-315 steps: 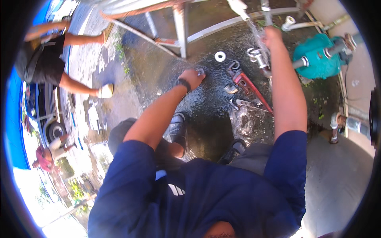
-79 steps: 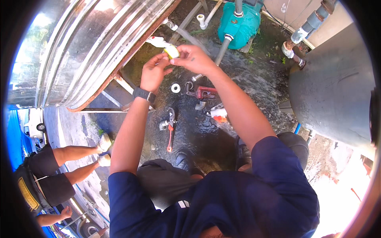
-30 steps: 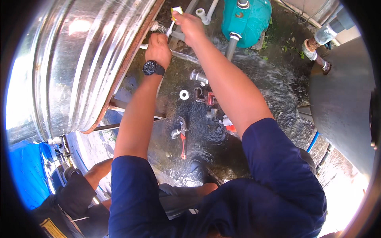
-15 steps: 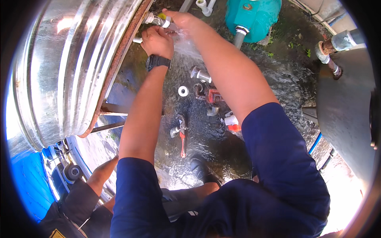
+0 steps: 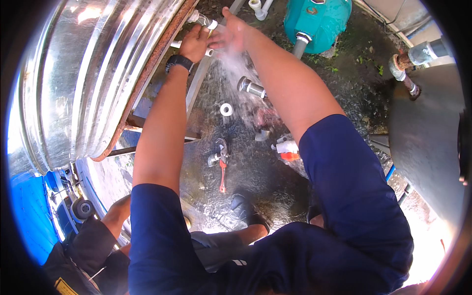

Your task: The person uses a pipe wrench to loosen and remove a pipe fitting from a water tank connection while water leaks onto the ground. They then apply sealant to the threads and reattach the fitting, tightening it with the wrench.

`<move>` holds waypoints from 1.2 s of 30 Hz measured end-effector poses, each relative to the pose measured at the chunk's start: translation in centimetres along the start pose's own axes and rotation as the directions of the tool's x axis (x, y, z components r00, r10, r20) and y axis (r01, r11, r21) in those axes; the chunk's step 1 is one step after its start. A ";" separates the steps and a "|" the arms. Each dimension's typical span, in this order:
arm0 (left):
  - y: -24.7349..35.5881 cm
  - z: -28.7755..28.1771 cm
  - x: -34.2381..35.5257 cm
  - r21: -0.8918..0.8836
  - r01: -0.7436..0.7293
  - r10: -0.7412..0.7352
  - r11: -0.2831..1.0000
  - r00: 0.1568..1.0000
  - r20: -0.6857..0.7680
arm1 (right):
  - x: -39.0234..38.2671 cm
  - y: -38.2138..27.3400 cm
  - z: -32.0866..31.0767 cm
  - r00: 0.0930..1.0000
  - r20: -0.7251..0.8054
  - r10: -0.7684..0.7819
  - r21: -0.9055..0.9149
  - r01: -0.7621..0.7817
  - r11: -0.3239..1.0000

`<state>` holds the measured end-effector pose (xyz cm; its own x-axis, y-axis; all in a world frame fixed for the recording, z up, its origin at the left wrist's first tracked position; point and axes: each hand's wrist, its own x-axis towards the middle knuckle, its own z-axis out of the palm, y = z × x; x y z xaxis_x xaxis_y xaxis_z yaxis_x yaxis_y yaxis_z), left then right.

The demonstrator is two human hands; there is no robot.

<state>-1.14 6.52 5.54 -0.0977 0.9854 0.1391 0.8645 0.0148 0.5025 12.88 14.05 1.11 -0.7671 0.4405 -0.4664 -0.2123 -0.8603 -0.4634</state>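
Observation:
A metal pipe fitting with a white end (image 5: 209, 22) sticks out beside the corrugated steel tank (image 5: 93, 83). Water gushes from it across my right hand (image 5: 235, 35), which is open, its thumb raised and fingers reaching toward the outlet. Just below the fitting is my left hand (image 5: 194, 45), fingers stretched and apart, a dark watch on its wrist. Behind that hand runs a white pipe (image 5: 210, 52). Something small and yellowish shows between the two hands; spray hides what it is.
On the wet ground lie a white ring (image 5: 226, 109), a metal pipe piece (image 5: 251, 87), a red-handled wrench (image 5: 223, 172) and a white-and-red fitting (image 5: 287, 147). A teal pump (image 5: 317, 24) stands at the far side, a grey tank (image 5: 427, 118) at right. Another person's arm (image 5: 118, 216) shows lower left.
My hands have drawn apart from around the fitting, uncovering its white end. The left has shifted left, and the right has opened. Water now sprays wider, down over the pipe pieces.

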 end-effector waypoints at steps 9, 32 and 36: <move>0.3 -1.5 0.7 -0.071 0.156 -0.138 0.985 0.967 0.214 | -1.9 5.0 3.0 0.989 -0.080 -0.123 0.314 0.142 0.939; -0.8 -0.6 2.6 -0.549 0.453 -0.471 0.703 0.874 0.119 | -9.2 5.6 4.3 0.629 -0.217 -0.746 -0.498 0.586 0.639; -1.6 -0.1 3.2 -0.587 0.462 -0.433 0.665 0.879 0.201 | -7.9 2.7 3.0 0.729 -0.331 -0.599 0.032 0.643 0.765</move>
<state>-2.85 9.59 5.28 -0.3612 0.8934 -0.2670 0.2401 0.3658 0.8992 16.53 7.45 5.82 -0.2320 0.9215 -0.3116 -0.6751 -0.3831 -0.6304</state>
